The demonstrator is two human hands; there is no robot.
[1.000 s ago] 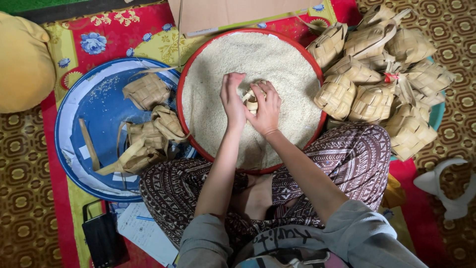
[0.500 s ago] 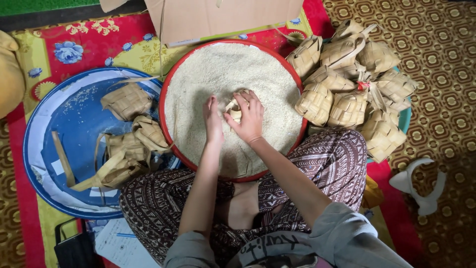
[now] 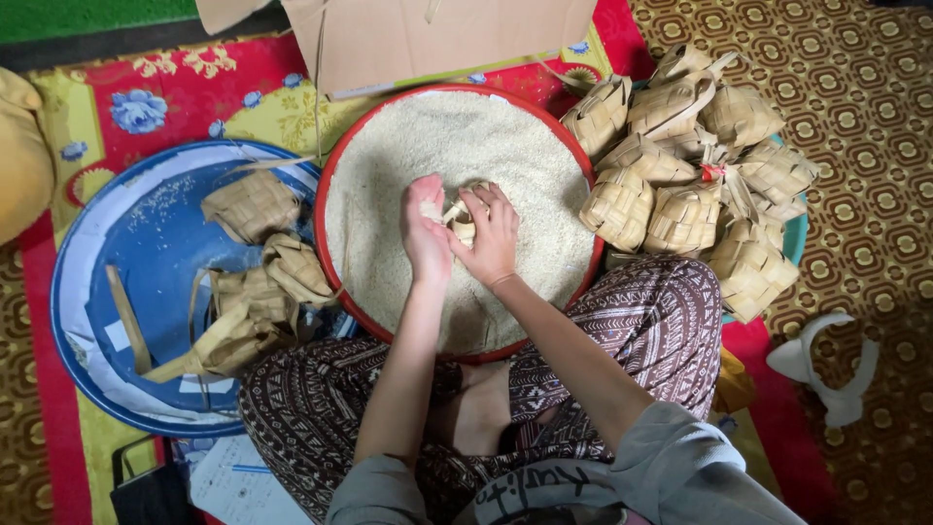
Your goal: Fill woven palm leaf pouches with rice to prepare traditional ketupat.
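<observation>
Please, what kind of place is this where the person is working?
Probably a home floor used for food preparation. The person sits cross-legged on a patterned mat, with a red-rimmed tray of rice, a pile of woven leaf pouches and a blue tray around them.

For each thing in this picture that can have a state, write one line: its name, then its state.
Red basin: heaped with rice.
Woven pouch: held over the rice by both hands.
Left hand: cupped, rice in palm.
Right hand: gripping the pouch.
Blue tray: holds a few limp pouches.
Pouch pile: plump, stacked.
Cardboard box: flap open.
</observation>
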